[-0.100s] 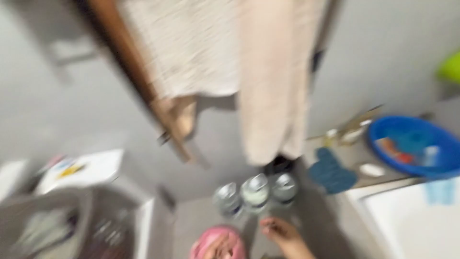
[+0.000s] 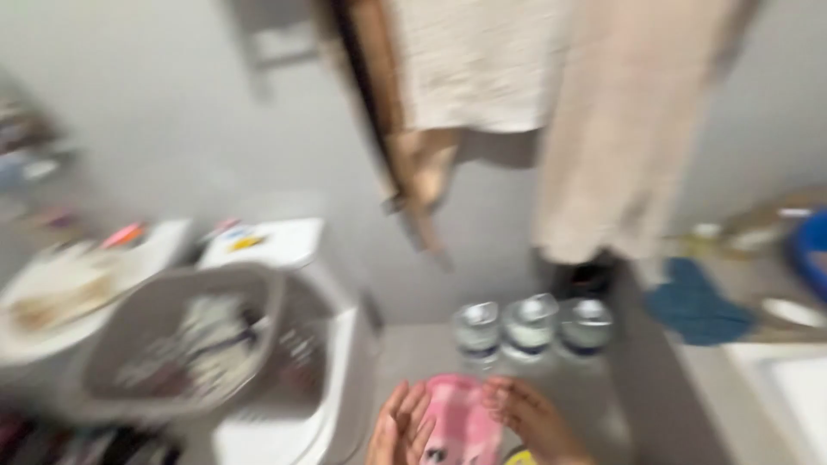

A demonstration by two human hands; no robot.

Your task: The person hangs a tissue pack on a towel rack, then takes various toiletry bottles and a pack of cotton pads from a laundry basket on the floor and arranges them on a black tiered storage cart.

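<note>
The head view is blurred by motion. At the bottom centre my left hand (image 2: pixel 398 428) and my right hand (image 2: pixel 534 420) are on either side of a pink cloth item (image 2: pixel 461 422), fingers on its edges. Just beyond the hands three clear water bottles (image 2: pixel 530 327) stand in a row on the floor by the wall.
A grey laundry basket (image 2: pixel 172 344) with clothes sits on a white appliance (image 2: pixel 293 405) at left. Pale garments (image 2: pixel 629 129) hang from a wooden piece (image 2: pixel 388 138) above. A blue cloth (image 2: pixel 698 306) and a blue basin (image 2: pixel 810 245) lie at right.
The view has swung left and down, so the basket and white appliance fill more of the left. Both hands now show at the pink item; before only one was visible.
</note>
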